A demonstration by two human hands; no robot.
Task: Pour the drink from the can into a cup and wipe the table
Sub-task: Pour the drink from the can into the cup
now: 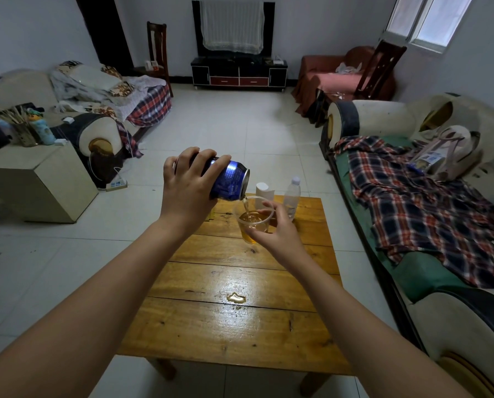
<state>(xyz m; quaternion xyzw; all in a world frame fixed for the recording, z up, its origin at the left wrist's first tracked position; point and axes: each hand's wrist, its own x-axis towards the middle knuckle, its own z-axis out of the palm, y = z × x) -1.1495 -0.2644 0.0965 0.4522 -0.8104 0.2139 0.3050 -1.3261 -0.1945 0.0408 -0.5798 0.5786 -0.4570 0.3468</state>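
My left hand grips a blue can, tipped to the right above the wooden table. A thin stream of amber drink runs from the can's mouth into a clear plastic cup. My right hand holds the cup from the right side, fingers curled round it. The cup is partly filled with amber liquid. A small puddle of spilled drink lies on the table nearer to me.
A white paper roll and a clear water bottle stand at the table's far edge. A sofa with a plaid blanket runs along the right. A beige cabinet stands on the left, tiled floor around.
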